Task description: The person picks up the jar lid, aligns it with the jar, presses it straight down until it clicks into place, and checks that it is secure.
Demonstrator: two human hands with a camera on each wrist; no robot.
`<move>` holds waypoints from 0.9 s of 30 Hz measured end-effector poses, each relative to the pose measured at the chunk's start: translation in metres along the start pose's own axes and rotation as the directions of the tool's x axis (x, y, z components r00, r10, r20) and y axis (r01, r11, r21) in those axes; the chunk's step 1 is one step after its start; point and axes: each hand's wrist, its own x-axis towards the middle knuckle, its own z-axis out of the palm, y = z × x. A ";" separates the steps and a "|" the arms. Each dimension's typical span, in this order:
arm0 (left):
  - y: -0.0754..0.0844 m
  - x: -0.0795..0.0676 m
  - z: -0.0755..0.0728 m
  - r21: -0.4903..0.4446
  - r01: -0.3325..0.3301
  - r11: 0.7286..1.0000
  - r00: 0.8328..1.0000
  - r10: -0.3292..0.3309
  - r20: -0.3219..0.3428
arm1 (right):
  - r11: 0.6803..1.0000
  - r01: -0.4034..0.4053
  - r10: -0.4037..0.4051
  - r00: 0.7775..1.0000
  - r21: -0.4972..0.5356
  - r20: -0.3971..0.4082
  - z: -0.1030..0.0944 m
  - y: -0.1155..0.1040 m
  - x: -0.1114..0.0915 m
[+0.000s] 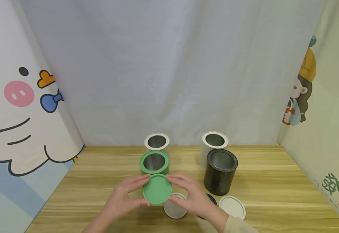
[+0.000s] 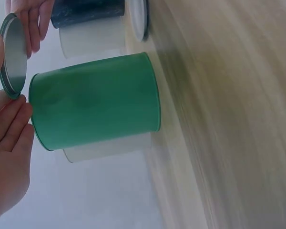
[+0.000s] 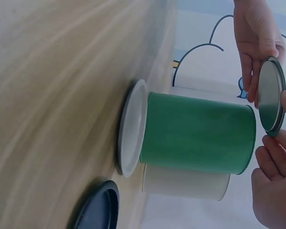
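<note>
Both hands hold a round green lid [image 1: 157, 189] by its edge, raised above the table in front of the open green can [image 1: 154, 161]. My left hand [image 1: 126, 195] grips the lid's left side between thumb and fingers. On the opposite side, my right hand [image 1: 191, 195] pinches it the same way. The lid's bare metal underside shows in the left wrist view, close to the can's top rim. Both wrist views show the green can [image 3: 200, 133] standing upright on the table.
Behind the green can stands an open white can [image 1: 157, 141]. To the right, an open black can [image 1: 220, 176] stands before another white can [image 1: 215, 139]. A white lid [image 1: 175, 210], a partly hidden black lid [image 1: 212, 199] and a second white lid [image 1: 232, 207] lie near the front.
</note>
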 end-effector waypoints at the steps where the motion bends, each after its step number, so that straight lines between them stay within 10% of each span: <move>1: 0.000 0.001 -0.001 -0.003 -0.006 1.000 1.000 0.006 -0.003 | 1.000 0.010 -0.010 1.000 0.001 -0.006 0.000 0.000 0.001; 27: -0.019 0.035 -0.013 -0.007 0.087 0.996 0.996 -0.087 0.038 | 0.997 -0.022 0.019 0.999 -0.077 -0.047 -0.004 0.013 0.034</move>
